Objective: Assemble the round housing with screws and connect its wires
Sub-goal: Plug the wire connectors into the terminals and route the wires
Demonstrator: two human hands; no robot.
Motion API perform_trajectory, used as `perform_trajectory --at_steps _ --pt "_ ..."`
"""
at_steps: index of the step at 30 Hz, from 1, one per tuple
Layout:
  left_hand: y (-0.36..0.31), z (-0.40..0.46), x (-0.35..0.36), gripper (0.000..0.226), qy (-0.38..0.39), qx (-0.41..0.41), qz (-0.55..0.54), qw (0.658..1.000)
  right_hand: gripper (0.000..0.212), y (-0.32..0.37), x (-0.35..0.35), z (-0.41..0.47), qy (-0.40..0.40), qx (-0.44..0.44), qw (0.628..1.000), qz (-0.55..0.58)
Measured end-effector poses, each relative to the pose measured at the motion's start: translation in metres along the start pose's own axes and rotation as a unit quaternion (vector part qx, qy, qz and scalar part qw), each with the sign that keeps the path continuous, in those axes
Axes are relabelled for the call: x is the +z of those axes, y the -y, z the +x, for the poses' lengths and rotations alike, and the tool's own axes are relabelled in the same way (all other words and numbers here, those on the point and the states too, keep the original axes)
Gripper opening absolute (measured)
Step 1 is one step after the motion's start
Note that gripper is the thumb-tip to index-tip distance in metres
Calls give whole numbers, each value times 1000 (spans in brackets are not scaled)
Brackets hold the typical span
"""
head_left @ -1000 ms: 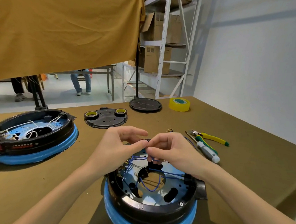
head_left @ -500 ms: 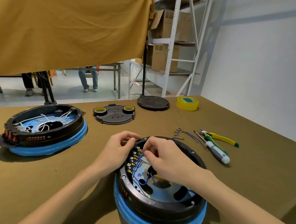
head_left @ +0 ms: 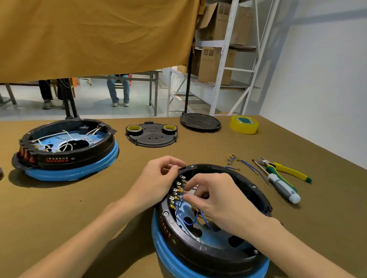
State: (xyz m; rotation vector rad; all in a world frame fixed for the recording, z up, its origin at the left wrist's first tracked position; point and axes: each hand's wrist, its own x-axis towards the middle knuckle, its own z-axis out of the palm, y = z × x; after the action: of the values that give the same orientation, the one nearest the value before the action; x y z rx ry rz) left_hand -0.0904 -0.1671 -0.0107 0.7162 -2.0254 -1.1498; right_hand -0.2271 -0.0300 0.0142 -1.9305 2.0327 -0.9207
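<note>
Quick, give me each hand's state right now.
Left hand: grips the rim of the near round housing.
Right hand: pinches a blue wire's terminal at the connector row.

Brown table (head_left: 199,152); two housings (head_left: 204,256) (head_left: 71,154), cover plate (head_left: 152,137), lid (head_left: 200,122), tape (head_left: 244,125), pliers (head_left: 287,169), screwdriver (head_left: 282,186).

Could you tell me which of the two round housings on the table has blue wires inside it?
The near housing, under both hands, holds blue wires. The far left housing holds white wires instead.
</note>
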Motion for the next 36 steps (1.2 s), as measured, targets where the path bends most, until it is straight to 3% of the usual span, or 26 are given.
perform_trajectory --at_steps 18,25,36 --pt "4 -1 3 27 -12 -10 -6 1000 13 5 7 7 -4 -4 999 -36" --pt "5 -1 5 36 35 -58 -39 997 14 9 8 9 6 -14 998 -60" --pt "4 -1 7 34 31 -49 -20 998 15 17 11 19 36 26 998 -53"
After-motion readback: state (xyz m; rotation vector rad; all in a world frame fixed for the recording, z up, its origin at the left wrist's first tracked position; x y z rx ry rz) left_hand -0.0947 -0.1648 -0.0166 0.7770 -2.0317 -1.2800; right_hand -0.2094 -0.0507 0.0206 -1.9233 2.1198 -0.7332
